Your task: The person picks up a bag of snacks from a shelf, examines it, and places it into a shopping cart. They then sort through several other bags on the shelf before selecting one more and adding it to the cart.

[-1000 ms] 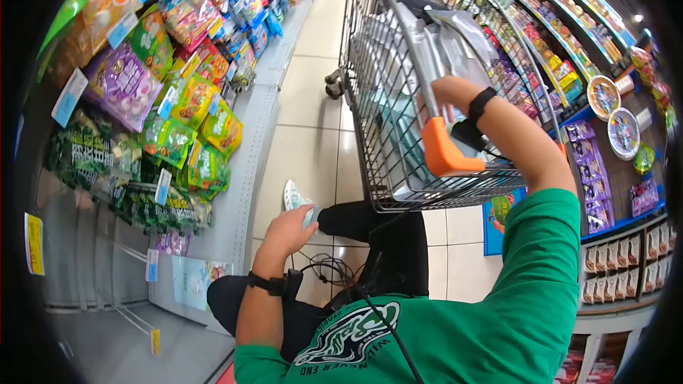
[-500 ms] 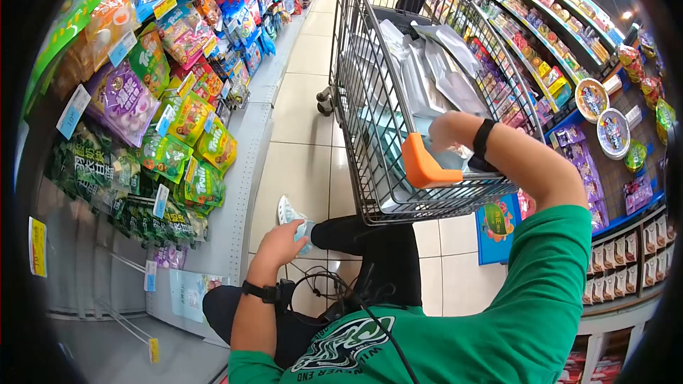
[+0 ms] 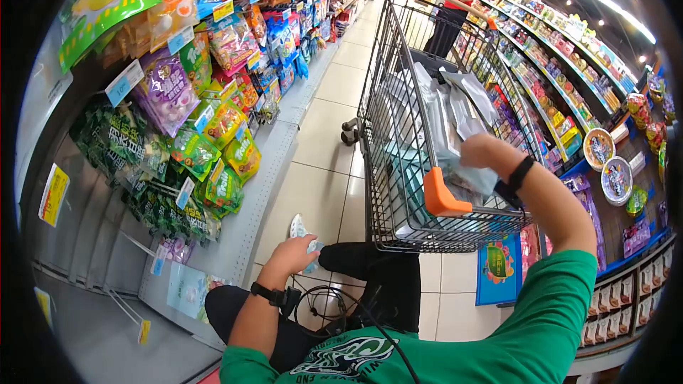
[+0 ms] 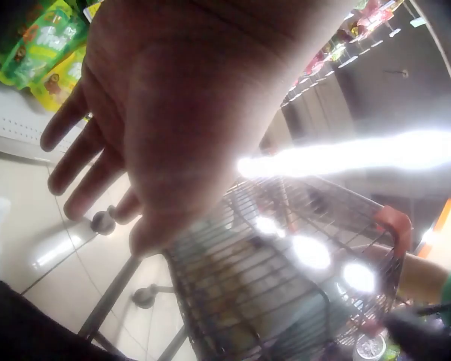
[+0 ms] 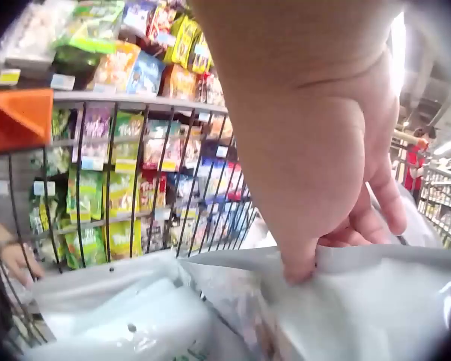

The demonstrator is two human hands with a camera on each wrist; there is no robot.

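My right hand (image 3: 484, 152) is inside the wire shopping cart (image 3: 440, 198), bent at the wrist over pale packages. In the right wrist view, the thumb lies on the near face of a silvery-grey plastic bag (image 5: 383, 301) with the fingers behind its top edge, pinching it. Another pale bag (image 5: 128, 304) lies beside it. My left hand (image 3: 293, 254) hovers near my bent leg, a black strap on its wrist. The left wrist view shows its palm (image 4: 173, 143) and spread fingers, with nothing held.
Snack shelves (image 3: 274, 149) with hanging candy bags (image 3: 196, 153) line the left side. More stocked shelves (image 3: 562, 64) run along the right. A person in red (image 3: 461, 0) stands beyond the cart. Loose black cables (image 3: 327, 306) hang by my legs.
The right hand has moved from beside the cart's handle bar down among the pale bags and now pinches one. The head view has tilted up, showing the person in red. The left hand stays nearly still.
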